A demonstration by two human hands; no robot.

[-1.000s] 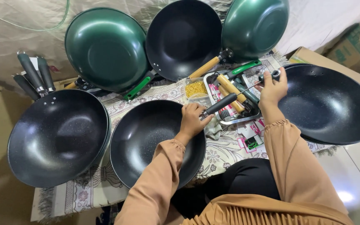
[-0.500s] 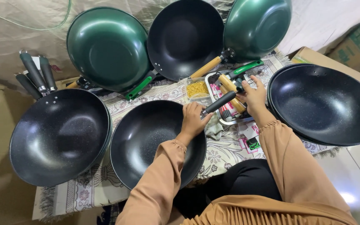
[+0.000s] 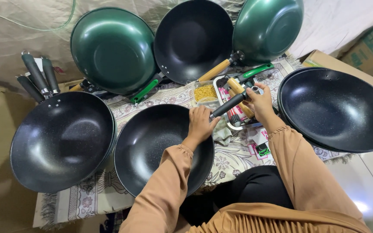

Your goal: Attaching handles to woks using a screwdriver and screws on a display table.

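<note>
Black wok (image 3: pixel 162 149): sitting in the lower middle of the frame on a patterned cloth (image 3: pixel 234 155), its speckled bowl facing up, its upper right rim lying under the left hand.
Left hand (image 3: pixel 200 124): gripping the wok's rim where the handle meets it, fingers curled together over the edge, thumb side pointing toward the handle.
Black handle (image 3: pixel 230 105): running from the wok's rim up and to the right, toward the middle right of the frame, spanning between the two hands.
Right hand (image 3: pixel 260 101): closing around the far end of the black handle, fingers wrapped on it, just above a metal tray.
Metal tray (image 3: pixel 223 124): lying right of centre under the handle, holding wooden handles (image 3: pixel 240 94) and small packets; exact contents are hard to tell.
Yellow box (image 3: pixel 205 92): resting just left of the tray, filled with small yellow pieces.
Large black wok (image 3: pixel 61 140): lying at the left, with spare dark handles (image 3: pixel 37 77) standing just above it.
Stacked black woks (image 3: pixel 335 110): lying at the right edge, just beside the right forearm.
Green wok (image 3: pixel 113 49): leaning in the upper left.
Upright black wok (image 3: pixel 193 39): leaning at the top centre.
Second green wok (image 3: pixel 268 28): leaning in the upper right.
Cardboard box (image 3: pixel 370 45): sitting in the far upper right corner.
</note>
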